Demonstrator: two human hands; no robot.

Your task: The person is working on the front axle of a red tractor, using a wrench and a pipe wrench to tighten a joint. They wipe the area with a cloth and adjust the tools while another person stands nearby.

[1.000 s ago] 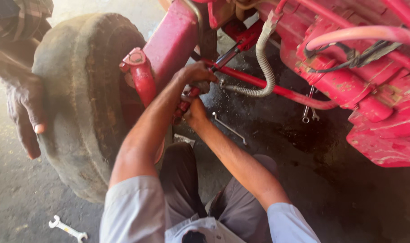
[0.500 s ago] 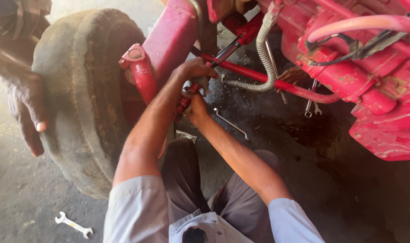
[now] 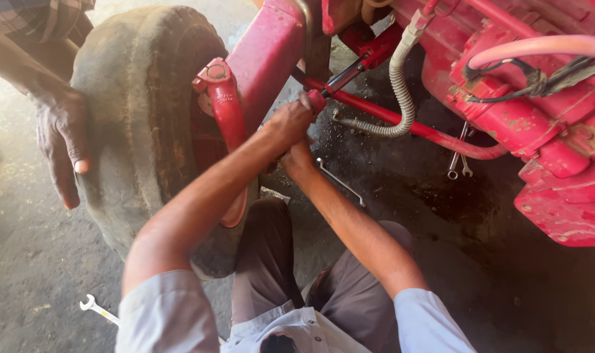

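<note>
Red rod (image 3: 376, 111) ran under the red machine beside the tyre (image 3: 134, 117); left hand (image 3: 289, 121) was closed around its end, right hand (image 3: 298, 160) just below, grip unclear.

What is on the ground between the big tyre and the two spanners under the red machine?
In the head view, a long spanner lies on the dark floor between the tyre and the two spanners.

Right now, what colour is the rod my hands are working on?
The rod is red, like the machine around it. It shows best in the head view.
</note>
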